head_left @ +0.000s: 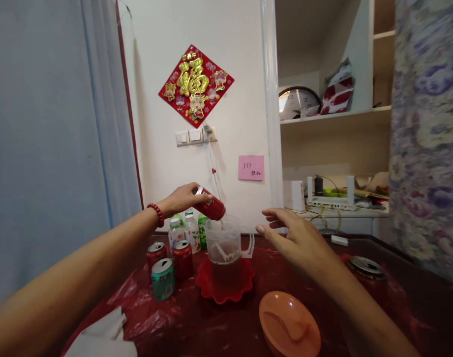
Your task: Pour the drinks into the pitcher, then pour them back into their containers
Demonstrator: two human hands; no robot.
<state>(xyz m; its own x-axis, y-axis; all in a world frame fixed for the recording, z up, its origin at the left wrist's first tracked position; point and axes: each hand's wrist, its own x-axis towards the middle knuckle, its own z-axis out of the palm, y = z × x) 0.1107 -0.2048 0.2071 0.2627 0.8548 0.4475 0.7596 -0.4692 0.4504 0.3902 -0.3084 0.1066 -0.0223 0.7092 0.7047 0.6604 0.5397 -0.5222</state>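
Note:
My left hand (182, 197) grips a red drink can (210, 204), tipped mouth-down over a clear plastic pitcher (228, 248). Dark liquid with foam on top fills the lower part of the pitcher. The pitcher stands on a red scalloped plate (207, 287). A red bead bracelet (156, 214) circles my left wrist. My right hand (293, 233) hovers open to the right of the pitcher, fingers spread, touching nothing.
Two red cans (182, 258) and a green can (162, 278) stand left of the plate, with small bottles (184, 232) behind them. An orange bowl (289, 325) lies front right on the red table cover (197, 322). White tissue (105, 333) is front left. A round metal lid (366, 266) sits right.

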